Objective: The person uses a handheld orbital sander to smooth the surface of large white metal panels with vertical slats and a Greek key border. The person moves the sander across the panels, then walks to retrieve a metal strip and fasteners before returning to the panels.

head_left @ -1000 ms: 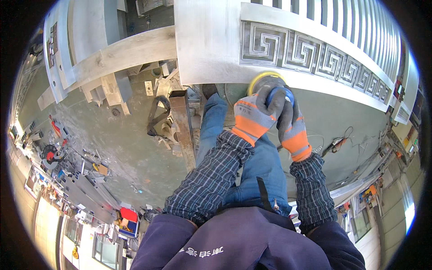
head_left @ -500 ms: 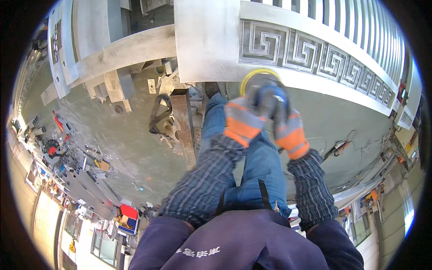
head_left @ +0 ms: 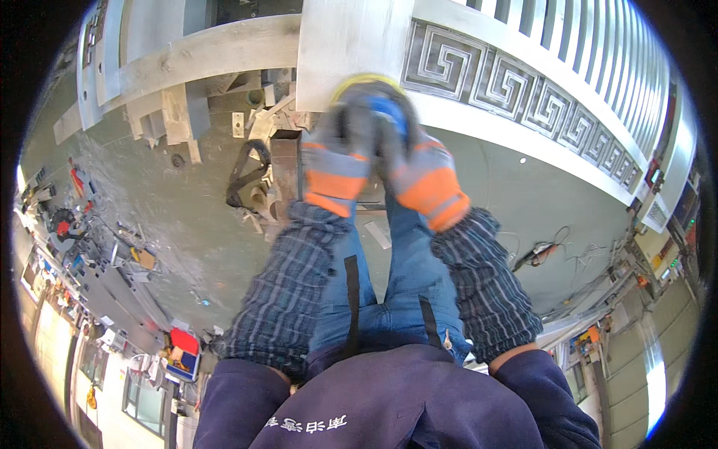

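Both gloved hands are closed around a disc sander (head_left: 389, 112) with a blue body and a yellow-rimmed round pad. My left hand (head_left: 339, 153) grips its left side, and my right hand (head_left: 421, 165) wraps its right side. Motion blur and the gloves hide most of the tool's body and fingertips. The pad overlaps the lower edge of a pale metal gate panel (head_left: 351, 41); whether it touches the metal I cannot tell. To the right, the panel carries a square spiral relief band (head_left: 508, 82) beneath vertical bars.
A pale metal crossbar (head_left: 217, 49) runs left from the panel. Under it are metal offcuts (head_left: 176, 120), a rusty box tube (head_left: 286, 161) and a dark belt loop (head_left: 247, 172). A corded tool (head_left: 537, 254) lies on the floor at right. Tools (head_left: 71, 217) clutter the far left.
Both hands and the sander have moved left and slightly up in view, from below the spiral band's left end to the plain panel's lower edge. The surroundings have shifted slightly left.
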Demonstrator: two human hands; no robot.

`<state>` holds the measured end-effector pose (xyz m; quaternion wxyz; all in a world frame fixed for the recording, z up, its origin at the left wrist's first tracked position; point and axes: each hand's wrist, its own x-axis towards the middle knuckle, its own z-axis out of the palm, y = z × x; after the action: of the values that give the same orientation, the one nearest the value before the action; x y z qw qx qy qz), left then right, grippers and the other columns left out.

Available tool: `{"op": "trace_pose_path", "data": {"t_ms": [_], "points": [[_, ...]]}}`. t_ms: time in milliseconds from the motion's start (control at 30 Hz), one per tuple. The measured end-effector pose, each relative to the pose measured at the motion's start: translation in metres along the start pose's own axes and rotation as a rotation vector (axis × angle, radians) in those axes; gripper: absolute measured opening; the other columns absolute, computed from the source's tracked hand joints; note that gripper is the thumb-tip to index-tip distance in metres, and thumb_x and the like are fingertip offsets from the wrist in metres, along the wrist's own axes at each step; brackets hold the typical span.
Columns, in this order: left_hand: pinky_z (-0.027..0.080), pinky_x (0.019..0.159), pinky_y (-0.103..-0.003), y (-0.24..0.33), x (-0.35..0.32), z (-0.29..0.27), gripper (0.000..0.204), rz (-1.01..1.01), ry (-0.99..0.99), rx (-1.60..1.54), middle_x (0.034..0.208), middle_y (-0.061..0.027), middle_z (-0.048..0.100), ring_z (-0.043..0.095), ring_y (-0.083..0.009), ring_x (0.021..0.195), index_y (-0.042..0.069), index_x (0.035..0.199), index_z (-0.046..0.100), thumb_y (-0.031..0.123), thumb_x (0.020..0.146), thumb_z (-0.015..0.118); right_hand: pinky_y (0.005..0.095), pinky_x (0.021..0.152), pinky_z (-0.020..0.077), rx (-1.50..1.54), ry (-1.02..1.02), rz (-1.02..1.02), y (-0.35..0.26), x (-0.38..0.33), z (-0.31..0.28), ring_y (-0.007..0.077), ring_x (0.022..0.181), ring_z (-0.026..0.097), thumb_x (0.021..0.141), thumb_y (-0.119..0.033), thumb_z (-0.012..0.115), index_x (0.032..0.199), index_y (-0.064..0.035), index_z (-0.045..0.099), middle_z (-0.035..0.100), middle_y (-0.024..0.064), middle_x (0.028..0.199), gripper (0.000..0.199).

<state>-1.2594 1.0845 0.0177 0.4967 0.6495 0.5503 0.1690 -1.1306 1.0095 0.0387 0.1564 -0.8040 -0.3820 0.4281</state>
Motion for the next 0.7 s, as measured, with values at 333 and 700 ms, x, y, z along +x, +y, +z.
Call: {"op": "trace_pose_path", "data": {"t_ms": [333,700], "points": [[0.057,0.065,-0.049,0.022,-0.033,0.129,0.041,0.131,-0.147,0.046,0.081,-0.0193,0.072,0.071,-0.0415,0.074,0.012,0.108,0.071,0.05,0.093,0.07,0.0423,0.074,0.0605,-0.013,0.151,-0.124,0.124,-0.049,-0.053,0.0377,0.088,0.073,0.102,-0.005,0.053,0.153,0.0028,0.039,0.068,0.0252,0.118,0.054],[0.059,0.077,-0.043,-0.017,-0.013,0.018,0.042,-0.027,0.099,-0.133,0.1,-0.0222,0.077,0.076,-0.0324,0.09,0.001,0.115,0.073,0.041,0.106,0.061,0.0511,0.076,0.0587,-0.258,0.056,-0.601,0.038,0.011,-0.002,0.0468,0.088,0.072,0.103,-0.022,0.056,0.148,-0.0004,0.047,0.069,0.0322,0.11,0.05]]}}
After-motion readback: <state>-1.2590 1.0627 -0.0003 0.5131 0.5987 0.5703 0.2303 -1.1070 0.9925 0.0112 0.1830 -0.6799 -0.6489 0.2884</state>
